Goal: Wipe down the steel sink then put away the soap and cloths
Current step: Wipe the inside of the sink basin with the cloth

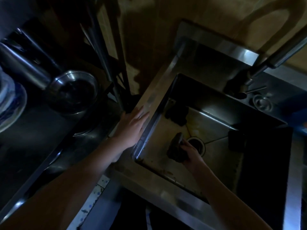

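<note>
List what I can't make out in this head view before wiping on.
Head view only:
Sink right side: deep shadow hides the floor.
Dark lump in far corner: too dim to tell cloth from sponge.
Dark object by right wall: shadowed, unidentifiable.
Drain: partly covered by right hand gripping a cloth.
Soap: not identifiable anywhere.

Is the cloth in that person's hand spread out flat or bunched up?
Bunched up: the right hand grips the dark cloth as a wad beside the drain.

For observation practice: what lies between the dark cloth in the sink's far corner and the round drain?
Only bare, stained steel sink floor, shown in the head view.
</note>
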Motion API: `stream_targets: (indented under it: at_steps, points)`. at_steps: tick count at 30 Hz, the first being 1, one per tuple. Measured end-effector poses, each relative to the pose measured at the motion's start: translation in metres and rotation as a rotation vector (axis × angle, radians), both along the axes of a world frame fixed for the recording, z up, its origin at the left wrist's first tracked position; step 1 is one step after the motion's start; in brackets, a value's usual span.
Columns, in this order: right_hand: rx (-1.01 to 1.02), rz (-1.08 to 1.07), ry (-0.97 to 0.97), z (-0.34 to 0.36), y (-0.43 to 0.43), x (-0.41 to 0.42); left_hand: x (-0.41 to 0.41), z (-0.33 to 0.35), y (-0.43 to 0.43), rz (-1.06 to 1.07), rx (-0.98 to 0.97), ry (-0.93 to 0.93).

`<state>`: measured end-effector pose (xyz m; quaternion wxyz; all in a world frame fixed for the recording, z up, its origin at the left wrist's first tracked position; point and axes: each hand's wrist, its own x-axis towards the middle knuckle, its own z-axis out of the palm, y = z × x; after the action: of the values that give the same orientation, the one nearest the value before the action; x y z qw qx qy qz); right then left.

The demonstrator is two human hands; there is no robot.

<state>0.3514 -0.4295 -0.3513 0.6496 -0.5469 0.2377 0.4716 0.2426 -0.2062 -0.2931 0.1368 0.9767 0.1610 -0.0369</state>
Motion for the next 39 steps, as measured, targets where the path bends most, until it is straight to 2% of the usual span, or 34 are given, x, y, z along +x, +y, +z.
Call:
stream_targets:
  at_steps: [11, 16, 20, 24, 27, 30, 39]
  points:
    - [-0.162, 0.017, -0.053, -0.036, 0.081, 0.006, 0.051, -0.011, 0.033, -0.035, -0.045, 0.018]
    - [-0.056, 0.072, -0.097, -0.043, 0.123, 0.007, 0.078, -0.020, 0.043, -0.063, -0.015, 0.031]
    - [-0.096, 0.079, -0.155, -0.062, 0.136, 0.010, 0.087, -0.019, 0.051, -0.051, -0.037, 0.002]
    - [-0.155, 0.093, -0.278, -0.080, 0.147, 0.025, 0.088, -0.018, 0.057, -0.086, 0.020, -0.051]
    - [-0.255, 0.156, -0.355, -0.099, 0.154, 0.040, 0.089, -0.022, 0.061, -0.146, 0.105, -0.010]
    - [-0.320, 0.229, -0.407, -0.119, 0.157, 0.050, 0.090, -0.029, 0.062, -0.140, 0.106, 0.050]
    - [-0.519, 0.453, -0.832, -0.140, 0.167, 0.082, 0.091, -0.031, 0.058, -0.103, 0.052, -0.002]
